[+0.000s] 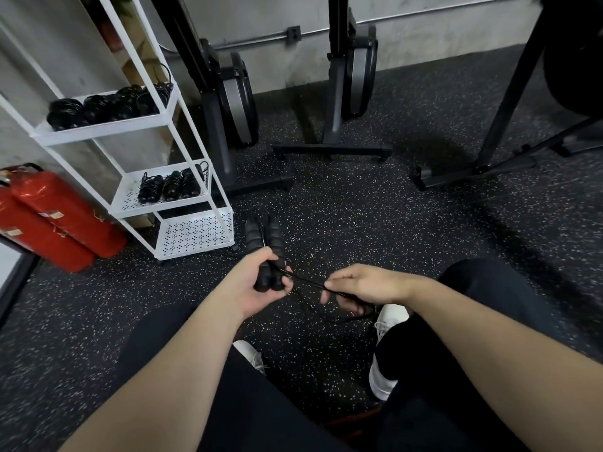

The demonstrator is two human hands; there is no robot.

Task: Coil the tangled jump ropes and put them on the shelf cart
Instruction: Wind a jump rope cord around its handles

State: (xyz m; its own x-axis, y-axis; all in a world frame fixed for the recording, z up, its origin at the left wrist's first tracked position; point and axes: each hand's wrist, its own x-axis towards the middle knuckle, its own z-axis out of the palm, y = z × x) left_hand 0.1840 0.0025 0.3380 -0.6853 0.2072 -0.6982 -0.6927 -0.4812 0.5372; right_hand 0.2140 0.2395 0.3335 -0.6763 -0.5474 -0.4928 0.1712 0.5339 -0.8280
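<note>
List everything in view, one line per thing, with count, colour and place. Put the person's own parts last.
White metal shelf cart: one, left, by the wall.
Coiled black jump ropes, upper shelf: a row, count unclear.
Coiled black jump ropes, middle shelf: about three.
Red cylinders: two, lying on the floor, far left.
Grey-black exercise machines: two upright by the wall; another dark frame on the right.
Black speckled rubber floor: throughout.
Black jump rope handles: two, side by side, gripped by left hand.
Thin black cord: one, pinched by right hand.
White shoes: two, below.

Two hands, two handles, two extinguishers, three shelves.
</note>
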